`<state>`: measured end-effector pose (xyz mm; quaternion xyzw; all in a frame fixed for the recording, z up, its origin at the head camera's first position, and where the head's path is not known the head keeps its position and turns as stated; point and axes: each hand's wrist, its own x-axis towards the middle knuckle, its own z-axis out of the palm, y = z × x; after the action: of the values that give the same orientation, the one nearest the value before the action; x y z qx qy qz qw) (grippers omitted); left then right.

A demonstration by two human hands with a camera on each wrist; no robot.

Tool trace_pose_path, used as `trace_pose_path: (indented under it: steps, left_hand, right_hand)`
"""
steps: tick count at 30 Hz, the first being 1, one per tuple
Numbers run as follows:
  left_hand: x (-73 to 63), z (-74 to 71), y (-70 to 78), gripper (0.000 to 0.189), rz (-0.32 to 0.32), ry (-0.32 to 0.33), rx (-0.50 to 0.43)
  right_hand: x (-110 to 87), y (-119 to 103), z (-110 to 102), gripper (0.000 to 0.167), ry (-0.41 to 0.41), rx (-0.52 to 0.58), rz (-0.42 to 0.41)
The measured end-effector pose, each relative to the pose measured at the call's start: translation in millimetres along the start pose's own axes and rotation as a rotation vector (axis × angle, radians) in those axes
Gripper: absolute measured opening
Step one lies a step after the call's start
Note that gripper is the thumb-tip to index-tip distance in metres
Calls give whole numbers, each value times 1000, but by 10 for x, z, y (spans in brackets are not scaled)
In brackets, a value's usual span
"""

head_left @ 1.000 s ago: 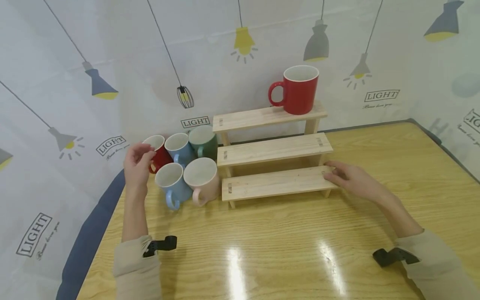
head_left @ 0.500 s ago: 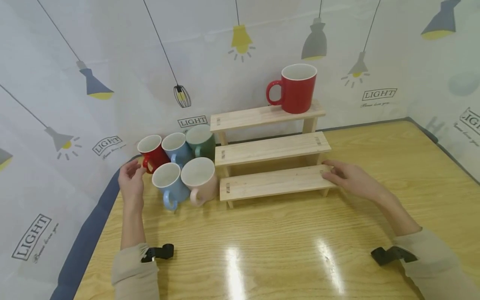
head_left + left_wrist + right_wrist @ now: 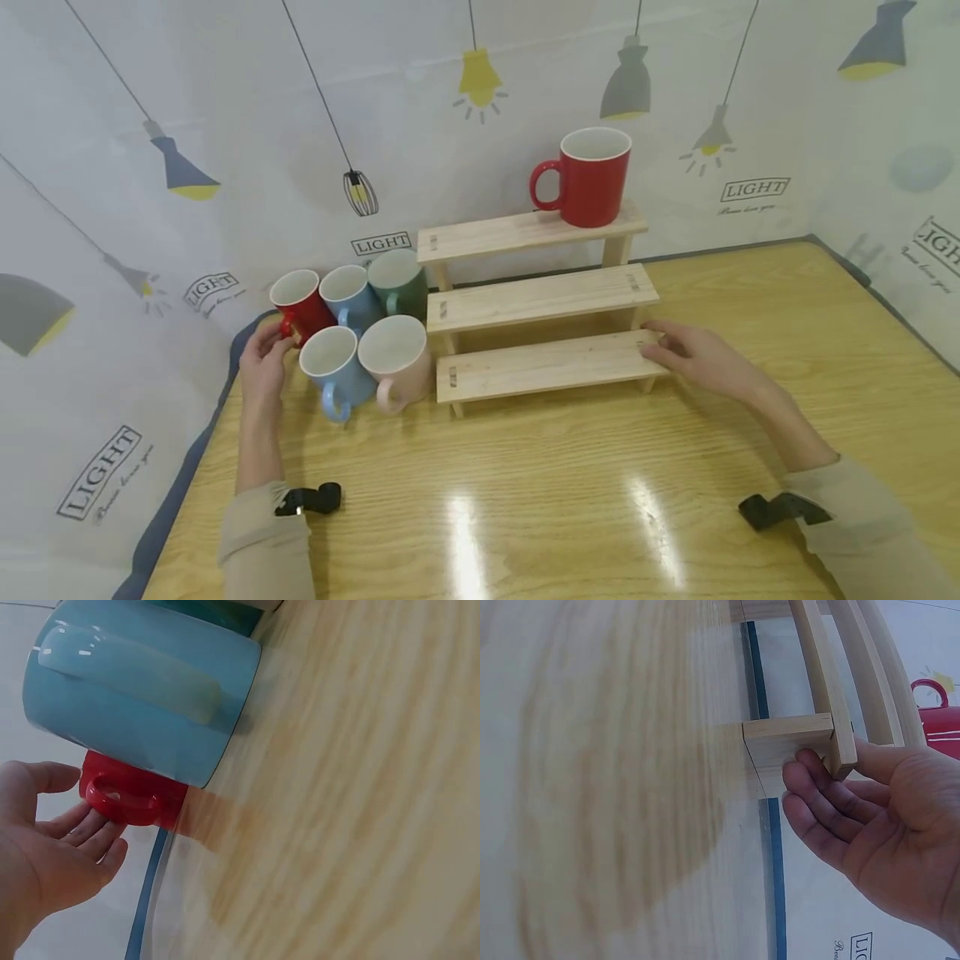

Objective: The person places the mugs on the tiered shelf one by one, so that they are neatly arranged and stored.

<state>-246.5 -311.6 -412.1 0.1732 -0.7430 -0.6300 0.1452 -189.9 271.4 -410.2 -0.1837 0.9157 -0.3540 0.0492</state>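
My left hand [image 3: 262, 358] is at a red mug [image 3: 309, 312] at the far left of a group of mugs. In the left wrist view the loosely spread fingers [image 3: 94, 836] lie beside the red handle [image 3: 124, 814], and the thumb is up near the mug, not closed round it. A light blue mug [image 3: 142, 690] partly hides the red one there. My right hand [image 3: 705, 360] pinches the right end of the lowest board of a three-step wooden shelf [image 3: 540, 367], thumb above and fingers below, as the right wrist view shows.
Another red mug [image 3: 594, 183] stands on the top step. Between my left hand and the shelf are two light blue mugs, a green mug [image 3: 401, 283] and a pale pink mug [image 3: 397, 362]. A printed cloth [image 3: 480, 167] backs the wooden table [image 3: 562, 492].
My left hand has moved from over the far-left red mug down to beside its handle. My right hand stays at the shelf's end. The head view has shifted slightly.
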Motion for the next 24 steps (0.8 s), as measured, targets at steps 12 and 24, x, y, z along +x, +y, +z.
trace_pose_path:
  steps: [12,24]
  left_hand:
    - [123,0,-57,18,-8,-14,-77]
    - [-30,0,165,20,-47,-166,19]
  right_hand:
    - [23,42,8,52,-4,18,-15]
    - [18,34,3,52,-9,25,-7]
